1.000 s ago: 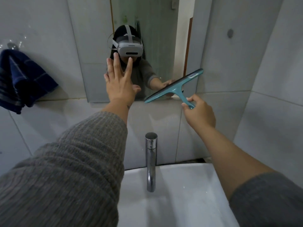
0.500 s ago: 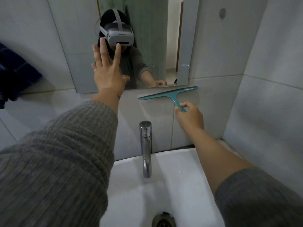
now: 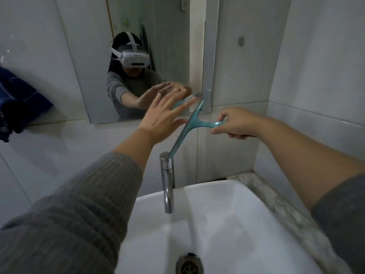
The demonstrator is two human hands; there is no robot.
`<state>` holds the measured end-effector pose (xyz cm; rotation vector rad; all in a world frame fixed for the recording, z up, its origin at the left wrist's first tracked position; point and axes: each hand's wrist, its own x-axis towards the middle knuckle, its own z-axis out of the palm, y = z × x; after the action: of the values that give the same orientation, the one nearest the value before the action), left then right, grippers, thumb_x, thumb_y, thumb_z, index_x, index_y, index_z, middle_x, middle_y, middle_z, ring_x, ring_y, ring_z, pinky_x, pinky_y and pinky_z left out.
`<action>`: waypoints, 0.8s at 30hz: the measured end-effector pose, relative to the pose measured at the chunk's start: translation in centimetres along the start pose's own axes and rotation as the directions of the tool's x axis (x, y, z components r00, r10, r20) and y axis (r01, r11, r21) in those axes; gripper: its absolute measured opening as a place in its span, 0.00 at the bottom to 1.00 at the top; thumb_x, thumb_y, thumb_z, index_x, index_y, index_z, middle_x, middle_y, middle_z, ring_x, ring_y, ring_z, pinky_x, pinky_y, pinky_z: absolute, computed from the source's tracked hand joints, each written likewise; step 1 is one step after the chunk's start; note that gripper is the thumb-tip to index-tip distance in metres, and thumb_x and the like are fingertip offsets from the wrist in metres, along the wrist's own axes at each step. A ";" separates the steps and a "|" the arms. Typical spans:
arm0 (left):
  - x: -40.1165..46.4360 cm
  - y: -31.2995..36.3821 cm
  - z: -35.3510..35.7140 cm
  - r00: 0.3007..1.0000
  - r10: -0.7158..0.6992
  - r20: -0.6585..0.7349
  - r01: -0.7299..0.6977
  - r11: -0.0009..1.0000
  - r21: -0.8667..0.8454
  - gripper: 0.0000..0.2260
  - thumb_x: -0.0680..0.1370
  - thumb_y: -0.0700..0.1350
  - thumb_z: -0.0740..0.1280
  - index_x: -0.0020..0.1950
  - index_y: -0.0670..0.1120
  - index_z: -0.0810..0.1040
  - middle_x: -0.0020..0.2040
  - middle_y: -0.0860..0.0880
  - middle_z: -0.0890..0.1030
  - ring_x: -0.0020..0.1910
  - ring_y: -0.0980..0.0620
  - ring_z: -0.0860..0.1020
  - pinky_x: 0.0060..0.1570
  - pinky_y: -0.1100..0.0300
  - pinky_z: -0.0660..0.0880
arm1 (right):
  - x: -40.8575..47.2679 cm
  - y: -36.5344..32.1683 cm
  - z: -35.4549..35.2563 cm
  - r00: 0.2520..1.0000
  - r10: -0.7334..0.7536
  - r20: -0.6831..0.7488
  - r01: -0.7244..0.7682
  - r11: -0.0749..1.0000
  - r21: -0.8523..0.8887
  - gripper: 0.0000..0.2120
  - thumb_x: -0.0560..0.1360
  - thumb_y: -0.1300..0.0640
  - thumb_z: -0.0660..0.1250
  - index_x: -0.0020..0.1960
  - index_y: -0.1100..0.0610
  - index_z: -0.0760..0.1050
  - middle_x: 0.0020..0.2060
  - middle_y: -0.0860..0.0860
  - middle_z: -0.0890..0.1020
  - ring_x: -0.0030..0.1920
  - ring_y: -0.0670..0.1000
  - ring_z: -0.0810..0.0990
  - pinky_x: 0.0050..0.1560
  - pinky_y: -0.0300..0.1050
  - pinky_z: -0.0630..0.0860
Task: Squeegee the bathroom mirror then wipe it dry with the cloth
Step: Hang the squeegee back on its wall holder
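A teal squeegee (image 3: 189, 125) is tilted steeply in front of the tiled wall below the mirror (image 3: 167, 56). Its blade runs from near the mirror's lower right corner down to the top of the tap. My right hand (image 3: 235, 123) pinches the end of its handle. My left hand (image 3: 164, 117) is spread open just left of the blade, fingers near its upper part, holding nothing. A dark blue cloth (image 3: 17, 99) hangs on the wall at the far left, partly cut off by the frame edge.
A chrome tap (image 3: 167, 180) stands over a white sink (image 3: 246, 204) with its drain (image 3: 188, 264) at the bottom. A tiled side wall (image 3: 316, 76) closes in on the right. The mirror reflects a person with a headset.
The squeegee has swung from lying level under the mirror to a steep tilt over the tap. My left hand came off the mirror and moved right and down towards the blade.
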<state>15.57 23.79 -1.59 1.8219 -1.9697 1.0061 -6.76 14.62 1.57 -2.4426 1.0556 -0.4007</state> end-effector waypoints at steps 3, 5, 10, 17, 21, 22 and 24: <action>0.3 1.6 -0.2 0.957 0.286 0.049 -0.290 0.953 0.091 0.28 0.79 0.54 0.57 0.78 0.56 0.50 0.78 0.46 0.56 0.77 0.43 0.51 0.74 0.40 0.48 | -1.0 -0.7 -3.2 0.991 -0.098 0.088 0.109 0.985 -0.133 0.13 0.71 0.50 0.74 0.50 0.54 0.74 0.33 0.56 0.79 0.29 0.51 0.74 0.29 0.42 0.72; 0.7 1.9 -0.6 0.927 0.369 0.064 -0.374 0.917 0.140 0.29 0.79 0.53 0.57 0.78 0.56 0.48 0.76 0.45 0.62 0.77 0.42 0.54 0.73 0.38 0.50 | -1.6 -0.9 -4.8 0.982 -0.156 0.105 0.173 0.969 -0.179 0.13 0.70 0.49 0.75 0.50 0.52 0.75 0.39 0.58 0.82 0.33 0.51 0.76 0.31 0.44 0.75; 2.6 3.2 -1.8 0.892 0.451 0.031 -0.449 0.876 0.175 0.29 0.79 0.52 0.58 0.78 0.53 0.51 0.63 0.43 0.73 0.64 0.41 0.72 0.72 0.42 0.60 | -2.8 -0.2 -8.6 0.978 -0.209 0.013 0.205 0.944 -0.259 0.17 0.65 0.44 0.77 0.45 0.54 0.80 0.33 0.55 0.84 0.27 0.49 0.77 0.29 0.41 0.74; 6.4 8.6 0.9 0.987 0.090 -0.133 -0.073 0.989 0.130 0.32 0.78 0.49 0.65 0.78 0.53 0.53 0.54 0.44 0.75 0.54 0.41 0.74 0.68 0.38 0.64 | 0.8 3.1 -12.1 0.823 0.079 -0.562 0.062 0.972 0.227 0.27 0.68 0.38 0.72 0.58 0.55 0.74 0.50 0.49 0.78 0.49 0.50 0.77 0.52 0.47 0.76; 9.4 12.4 4.4 0.957 -0.182 -0.226 0.202 0.977 0.066 0.31 0.76 0.48 0.68 0.77 0.51 0.61 0.49 0.43 0.76 0.49 0.40 0.75 0.64 0.38 0.67 | 5.7 3.2 -11.8 0.858 0.285 -0.429 0.123 0.695 0.708 0.24 0.68 0.52 0.76 0.58 0.58 0.72 0.51 0.58 0.81 0.45 0.57 0.84 0.41 0.54 0.84; 10.2 13.1 5.3 0.940 -0.232 -0.250 0.250 0.967 0.043 0.31 0.75 0.47 0.69 0.76 0.50 0.62 0.48 0.43 0.76 0.48 0.40 0.75 0.62 0.37 0.68 | 7.1 3.0 -11.8 0.838 0.286 -0.465 0.158 0.688 0.708 0.24 0.67 0.55 0.76 0.58 0.58 0.71 0.51 0.59 0.81 0.46 0.59 0.84 0.41 0.56 0.83; 11.6 14.2 7.0 0.909 -0.316 -0.272 0.326 0.945 -0.009 0.32 0.74 0.48 0.71 0.76 0.49 0.63 0.47 0.44 0.76 0.46 0.40 0.75 0.60 0.38 0.71 | 9.5 2.6 -12.1 0.792 0.265 -0.550 0.182 0.757 0.628 0.27 0.67 0.60 0.74 0.62 0.57 0.66 0.55 0.58 0.79 0.51 0.60 0.82 0.47 0.59 0.82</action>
<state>1.81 9.94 -3.62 1.8353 -1.4437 1.1178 -7.25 2.57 11.43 -1.6447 0.9646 -1.3754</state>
